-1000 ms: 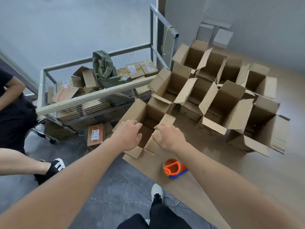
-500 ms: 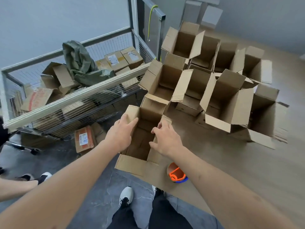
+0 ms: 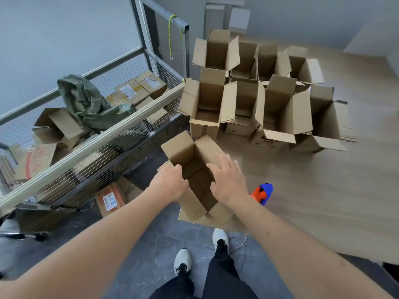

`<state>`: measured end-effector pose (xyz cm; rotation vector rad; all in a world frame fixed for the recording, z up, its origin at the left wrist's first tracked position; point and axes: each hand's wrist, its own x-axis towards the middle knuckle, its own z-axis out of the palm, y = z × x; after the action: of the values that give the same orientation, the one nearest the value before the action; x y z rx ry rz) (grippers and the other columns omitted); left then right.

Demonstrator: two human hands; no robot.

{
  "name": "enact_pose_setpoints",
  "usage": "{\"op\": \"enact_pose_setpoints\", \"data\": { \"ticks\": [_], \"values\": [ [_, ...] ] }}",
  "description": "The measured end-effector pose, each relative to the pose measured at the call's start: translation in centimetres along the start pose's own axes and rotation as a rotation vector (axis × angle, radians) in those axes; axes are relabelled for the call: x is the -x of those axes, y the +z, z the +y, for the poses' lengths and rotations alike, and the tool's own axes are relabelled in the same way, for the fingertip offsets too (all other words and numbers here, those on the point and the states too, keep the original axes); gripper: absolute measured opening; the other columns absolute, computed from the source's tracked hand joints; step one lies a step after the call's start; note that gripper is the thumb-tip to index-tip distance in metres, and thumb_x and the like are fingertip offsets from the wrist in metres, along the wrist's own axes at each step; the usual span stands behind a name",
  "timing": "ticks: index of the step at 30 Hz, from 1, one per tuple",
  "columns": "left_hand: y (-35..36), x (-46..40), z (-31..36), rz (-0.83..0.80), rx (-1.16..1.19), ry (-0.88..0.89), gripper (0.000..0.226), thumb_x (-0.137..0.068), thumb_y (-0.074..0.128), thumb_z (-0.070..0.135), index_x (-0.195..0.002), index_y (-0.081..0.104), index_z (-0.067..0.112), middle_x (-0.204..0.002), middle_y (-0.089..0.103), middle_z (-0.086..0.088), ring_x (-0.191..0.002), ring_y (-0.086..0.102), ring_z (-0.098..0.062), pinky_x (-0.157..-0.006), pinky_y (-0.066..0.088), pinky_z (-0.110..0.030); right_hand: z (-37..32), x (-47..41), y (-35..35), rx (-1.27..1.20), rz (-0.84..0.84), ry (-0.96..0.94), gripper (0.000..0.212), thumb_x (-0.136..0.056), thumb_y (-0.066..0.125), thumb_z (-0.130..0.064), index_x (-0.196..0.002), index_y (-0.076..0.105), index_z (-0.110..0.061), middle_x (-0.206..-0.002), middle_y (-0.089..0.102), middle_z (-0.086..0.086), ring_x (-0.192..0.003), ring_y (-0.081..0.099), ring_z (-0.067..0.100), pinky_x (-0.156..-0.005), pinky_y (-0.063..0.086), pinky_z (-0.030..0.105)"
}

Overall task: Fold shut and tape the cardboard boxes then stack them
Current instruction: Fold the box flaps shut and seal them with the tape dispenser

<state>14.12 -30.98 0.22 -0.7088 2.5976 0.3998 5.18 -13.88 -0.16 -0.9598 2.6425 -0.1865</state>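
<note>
Head view: task judged at its very start. Nearest box (image 3: 194, 169) sits at near edge of surface (image 3: 323, 190), all four flaps up, mouth fully open, nothing seen inside. No flap folded yet, no tape seen on its top.

Left hand (image 3: 170, 184) is curled over left wall of nearest box, fingers hooked on the rim and gripping it. Right hand (image 3: 228, 180) is spread flat, fingers straight, laid against right flap from outside; nothing pinched. Judged as box being steadied ahead of first flap fold.

Tape dispenser (image 3: 262, 193), orange and blue, lies on surface just beside right wrist, not held by either hand.

Other open boxes (image 3: 259, 104) are grouped farther back on surface, approx. seven or eight, flaps up or splayed; none seen closed or taped. No stack of finished boxes on surface.

Wire cart (image 3: 97, 137) stands to left w/ assorted cartons and a green cloth (image 3: 86, 102); whether any of these belong to the task cannot be told.

Left to do, as judged: fold, tape and stack all boxes on the surface, i.e. essentially whole job.
</note>
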Motion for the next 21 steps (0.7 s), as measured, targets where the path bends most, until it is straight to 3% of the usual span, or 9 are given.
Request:
{"op": "enact_pose_setpoints", "data": {
  "ticks": [3,7,10,13,15,18,21],
  "values": [
    [-0.4,0.3,0.2,0.007,-0.04,0.023,0.021,-0.1,0.048,0.035,-0.106,0.053,0.016,-0.106,0.062,-0.006,-0.098,0.063,-0.029,-0.075,0.045,-0.036,-0.5,1.6,-0.1,0.096,-0.001,0.248,0.069,-0.092,0.066,-0.034,-0.153,0.036,-0.022,-0.168,0.017,0.011,-0.153,0.01,0.043,-0.125,0.015,0.054],
    [-0.6,0.4,0.7,0.044,-0.131,0.075,0.017,-0.099,0.057,0.033,-0.107,0.06,0.018,-0.079,0.045,0.005,-0.078,0.053,-0.019,-0.069,0.045,-0.033,-0.7,2.8,0.2,0.015,-0.164,0.526,0.087,-0.094,0.063,-0.045,-0.161,0.011,-0.021,-0.169,-0.007,0.013,-0.15,0.004,0.053,-0.114,0.026,0.064],
    [-0.4,-0.2,0.5,0.134,-0.175,0.184,0.017,-0.098,0.058,0.031,-0.109,0.053,0.019,-0.099,0.053,-0.005,-0.089,0.05,-0.022,-0.076,0.05,-0.035,-0.2,3.1,1.5,-0.193,-0.212,0.551,0.088,-0.097,0.062,-0.032,-0.162,0.004,-0.024,-0.167,-0.011,0.018,-0.146,0.018,0.052,-0.104,0.043,0.049],
    [0.0,-1.3,-0.1,0.168,-0.308,0.311,0.034,-0.098,0.054,0.036,-0.129,0.05,0.023,-0.134,0.047,-0.019,-0.125,0.045,-0.035,-0.101,0.045,-0.043,0.7,2.8,2.5,-0.259,-0.135,0.554,0.08,-0.097,0.059,-0.026,-0.161,0.01,-0.03,-0.164,0.007,0.018,-0.135,0.034,0.044,-0.099,0.044,0.044],
    [0.2,-1.8,-0.6,0.126,-0.357,0.321,0.052,-0.1,0.049,0.043,-0.149,0.041,0.027,-0.155,0.031,-0.023,-0.148,0.023,-0.041,-0.119,0.029,-0.051,1.2,2.8,3.2,-0.255,-0.033,0.535,0.073,-0.098,0.056,-0.024,-0.159,0.018,-0.033,-0.154,0.027,0.013,-0.127,0.04,0.038,-0.096,0.047,0.043],
    [0.6,-2.0,-1.2,0.081,-0.3,0.276,0.062,-0.102,0.041,0.049,-0.159,0.027,0.029,-0.163,0.015,-0.021,-0.153,0.009,-0.042,-0.123,0.021,-0.055,1.9,2.8,4.0,-0.374,0.099,0.513,0.061,-0.1,0.053,-0.022,-0.156,0.033,-0.036,-0.136,0.047,0.009,-0.119,0.049,0.035,-0.093,0.049,0.041],
    [0.8,-1.4,-1.5,0.103,-0.249,0.243,0.063,-0.103,0.042,0.048,-0.16,0.023,0.028,-0.165,0.006,-0.023,-0.154,0.004,-0.044,-0.123,0.02,-0.057,2.4,2.6,3.9,-0.526,0.168,0.49,0.059,-0.097,0.054,-0.015,-0.153,0.044,-0.031,-0.128,0.057,0.01,-0.119,0.055,0.032,-0.099,0.047,0.036]
  ]
}}
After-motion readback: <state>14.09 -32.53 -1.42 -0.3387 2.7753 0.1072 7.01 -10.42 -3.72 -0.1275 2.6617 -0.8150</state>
